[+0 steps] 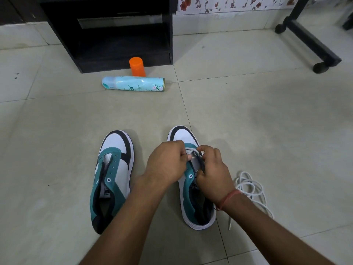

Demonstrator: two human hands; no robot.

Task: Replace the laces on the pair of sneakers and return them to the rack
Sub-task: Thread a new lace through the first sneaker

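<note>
I have both sneakers on the floor in front of me, toes pointing to 12 o'clock. My left hand [164, 163] and right hand [212, 169] meet over the right sneaker [191, 197], each pinching the dark lace [200, 163] near the lowest eyelets. I judge I am threading that lace through the bottom pair. The left sneaker [112, 176], at 9 o'clock of my hands, shows bare eyelets. A loose white lace [250, 186] lies coiled at 3 o'clock. Next I need both ends even, then crossing upward. The rack [107, 31] stands at 12 o'clock.
</note>
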